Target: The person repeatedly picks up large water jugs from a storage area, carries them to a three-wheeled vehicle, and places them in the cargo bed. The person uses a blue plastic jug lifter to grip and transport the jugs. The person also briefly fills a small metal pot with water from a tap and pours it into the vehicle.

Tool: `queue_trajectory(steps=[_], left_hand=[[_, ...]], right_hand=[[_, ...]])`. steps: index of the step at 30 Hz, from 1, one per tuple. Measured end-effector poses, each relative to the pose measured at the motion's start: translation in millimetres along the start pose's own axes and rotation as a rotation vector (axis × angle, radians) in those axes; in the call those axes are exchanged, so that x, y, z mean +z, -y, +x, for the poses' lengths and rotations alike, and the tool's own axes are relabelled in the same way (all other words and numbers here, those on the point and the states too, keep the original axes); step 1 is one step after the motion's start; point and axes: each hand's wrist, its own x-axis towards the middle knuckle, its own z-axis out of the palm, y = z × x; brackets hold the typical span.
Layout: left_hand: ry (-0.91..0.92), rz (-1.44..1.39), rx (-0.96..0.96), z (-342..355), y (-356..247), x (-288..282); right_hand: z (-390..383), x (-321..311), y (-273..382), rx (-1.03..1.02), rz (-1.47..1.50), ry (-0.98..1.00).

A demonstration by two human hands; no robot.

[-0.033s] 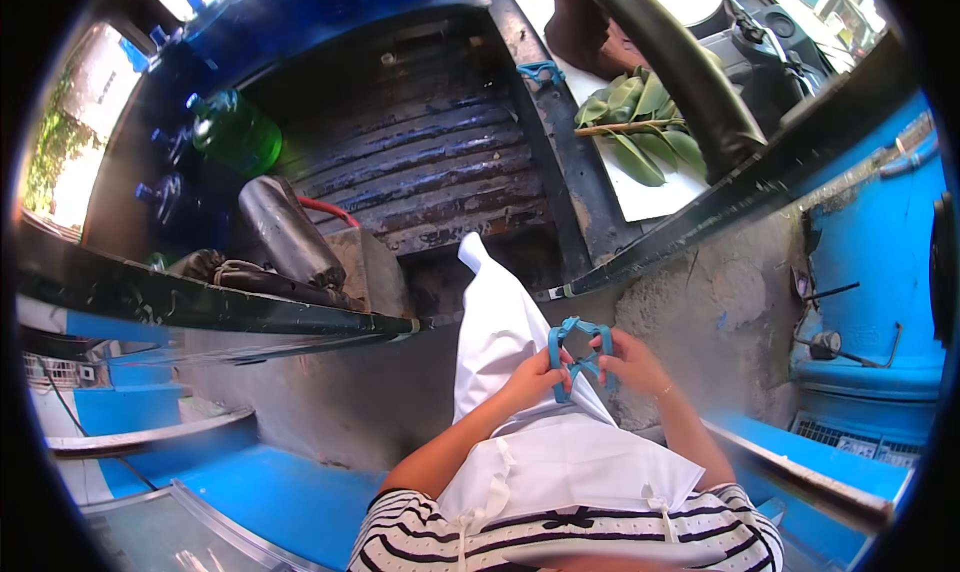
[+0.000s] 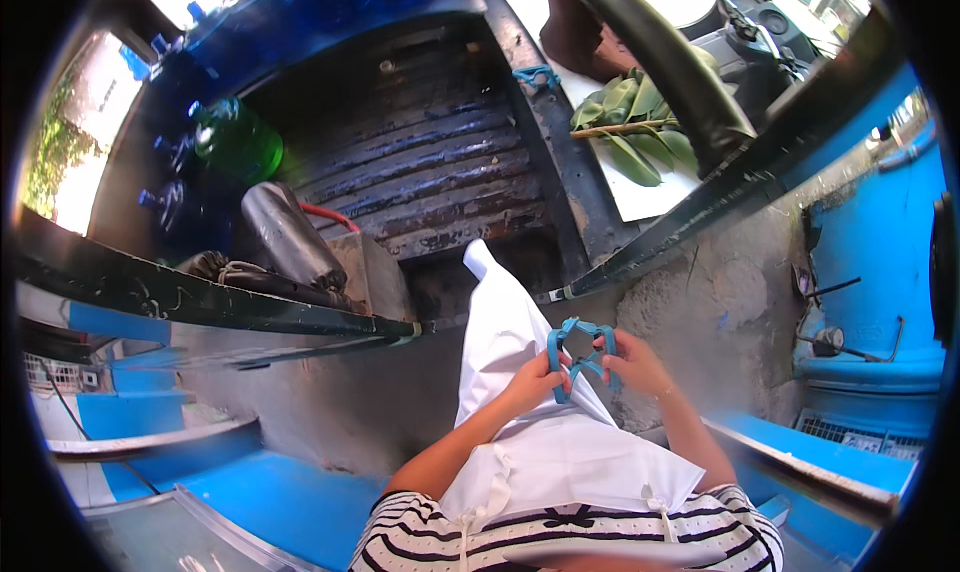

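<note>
In front of my white apron (image 2: 520,367) I hold a light-blue looped piece (image 2: 557,362) with two upright bars joined by thinner strips; it looks like plastic. My left hand (image 2: 535,380) is closed around its left bar. Fingers of my right hand (image 2: 632,364) close on the opposite bar. The middle of the looped piece is an open gap between my fingertips. Another light-blue piece (image 2: 537,77) of similar colour lies farther off on the dark metal ledge.
Ahead is a dark ribbed cargo bed (image 2: 420,162). A green jug (image 2: 240,142) and several blue jugs (image 2: 300,17) line its left and far sides. A grey cylinder (image 2: 285,237) leans by a block (image 2: 365,277). Green leaves (image 2: 635,122) lie at the right. Dark rails (image 2: 660,232) slant across both sides.
</note>
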Motion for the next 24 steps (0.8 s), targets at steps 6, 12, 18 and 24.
queue_trajectory(steps=[6, 12, 18, 24], left_hand=[[0.016, 0.179, -0.062, 7, 6, 33], [0.245, 0.388, -0.043, 45, -9, 45], [0.365, 0.463, -0.102, 96, -11, 79], [0.581, 0.523, -0.25, 174, -1, 187]], right_hand=[[-38, -2, -19, -0.09, -0.134, -0.19], [-58, -20, -17, -0.073, -0.264, -0.384], [-76, -55, -47, -0.147, -0.322, -0.511], [-136, -133, -103, -0.116, -0.153, -0.703]])
